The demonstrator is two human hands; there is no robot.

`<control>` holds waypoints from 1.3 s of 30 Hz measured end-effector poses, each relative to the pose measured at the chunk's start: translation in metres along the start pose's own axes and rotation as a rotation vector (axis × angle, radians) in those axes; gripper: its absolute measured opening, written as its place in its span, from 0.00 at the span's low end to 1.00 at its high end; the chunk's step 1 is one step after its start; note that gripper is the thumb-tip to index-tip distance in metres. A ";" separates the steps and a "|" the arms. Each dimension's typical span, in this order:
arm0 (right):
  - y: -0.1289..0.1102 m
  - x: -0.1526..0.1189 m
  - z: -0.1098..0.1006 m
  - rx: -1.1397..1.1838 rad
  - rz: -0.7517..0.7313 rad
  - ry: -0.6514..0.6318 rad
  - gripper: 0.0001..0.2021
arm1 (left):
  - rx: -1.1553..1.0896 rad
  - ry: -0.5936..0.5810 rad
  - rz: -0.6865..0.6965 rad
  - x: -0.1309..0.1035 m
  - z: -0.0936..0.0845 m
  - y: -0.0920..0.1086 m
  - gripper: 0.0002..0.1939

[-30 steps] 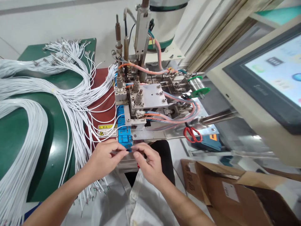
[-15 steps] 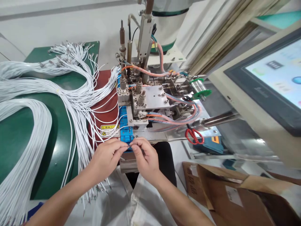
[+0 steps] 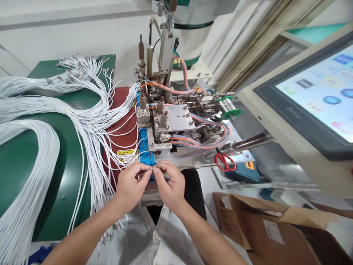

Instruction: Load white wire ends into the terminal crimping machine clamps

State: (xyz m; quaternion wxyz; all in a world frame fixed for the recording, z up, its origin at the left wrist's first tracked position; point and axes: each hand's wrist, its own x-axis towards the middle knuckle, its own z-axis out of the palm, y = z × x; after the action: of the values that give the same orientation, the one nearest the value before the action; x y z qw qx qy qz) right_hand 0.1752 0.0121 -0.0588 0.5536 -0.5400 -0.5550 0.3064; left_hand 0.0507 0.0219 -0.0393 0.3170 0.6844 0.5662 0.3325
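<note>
My left hand (image 3: 131, 186) and my right hand (image 3: 170, 184) meet fingertip to fingertip in front of the machine's near end. Both are closed in a pinch on a tiny thin wire-like piece (image 3: 153, 168), mostly hidden by the fingers. Just beyond the fingertips runs a row of blue cable holders (image 3: 147, 158) along the machine's left edge. Several white cables (image 3: 121, 136) lead into these holders from the left. More white cable ends, with thin coloured wires, hang down beside and below my left forearm.
Bundles of white cables (image 3: 41, 143) lie on the green table (image 3: 74, 184). The metal machine (image 3: 176, 117) carries a solder-like wire spool (image 3: 227, 106). Red-handled scissors (image 3: 224, 162) rest at its front edge. A touch screen (image 3: 317, 84) juts in from the right, above an open cardboard box (image 3: 264, 228).
The view has shifted slightly, and the screen shows more fully. My hands stay pinched together at the same spot, with only small finger movements.
</note>
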 end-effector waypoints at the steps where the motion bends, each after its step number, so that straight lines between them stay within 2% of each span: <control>1: 0.000 0.000 0.002 0.036 0.028 0.007 0.06 | -0.010 0.003 -0.029 0.000 0.001 0.000 0.04; 4: 0.000 -0.001 0.009 0.145 0.123 0.024 0.07 | -0.048 0.022 -0.097 -0.003 0.005 -0.003 0.04; 6: 0.000 -0.001 0.012 0.142 0.095 0.051 0.07 | -0.076 0.034 -0.125 -0.005 0.008 -0.004 0.05; 9: 0.003 0.001 0.012 -0.028 -0.165 0.080 0.05 | -0.087 0.053 -0.143 -0.007 0.010 -0.004 0.05; 11: 0.005 0.004 0.008 -0.148 -0.323 0.048 0.04 | -0.068 0.060 -0.134 -0.007 0.009 -0.003 0.04; 13: 0.006 0.009 0.001 -0.199 -0.359 -0.034 0.04 | -0.027 0.061 -0.092 -0.005 0.007 -0.001 0.04; 16: 0.003 0.018 -0.012 -0.221 -0.310 -0.198 0.04 | 0.073 0.024 0.040 -0.003 0.000 0.000 0.04; 19: -0.001 0.026 -0.024 -0.261 -0.266 -0.388 0.05 | 0.169 -0.112 0.207 -0.001 -0.006 0.000 0.06; 21: -0.003 0.028 -0.028 -0.246 -0.240 -0.471 0.05 | 0.191 -0.201 0.267 0.000 -0.008 0.000 0.07; 23: -0.002 0.024 -0.026 -0.187 -0.187 -0.416 0.06 | 0.170 -0.197 0.236 0.001 -0.006 0.000 0.06; 26: 0.003 0.012 -0.015 -0.116 -0.098 -0.173 0.08 | 0.127 -0.063 0.118 0.000 0.000 0.000 0.04; 28: 0.008 0.004 -0.008 -0.120 -0.110 -0.098 0.08 | 0.112 -0.008 0.078 -0.001 0.004 -0.003 0.04; 32: 0.015 -0.003 -0.007 -0.143 -0.139 -0.114 0.06 | 0.070 0.000 0.030 -0.002 0.007 -0.007 0.03; 39: 0.011 0.001 -0.011 -0.070 0.067 -0.068 0.04 | 0.080 -0.023 0.012 0.000 0.005 -0.005 0.04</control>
State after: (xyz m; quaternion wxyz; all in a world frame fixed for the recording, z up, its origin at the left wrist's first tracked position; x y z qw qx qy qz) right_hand 0.1888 0.0125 -0.0665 0.5047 -0.5665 -0.5655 0.3232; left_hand 0.0520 0.0222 -0.0469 0.2939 0.7039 0.5710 0.3035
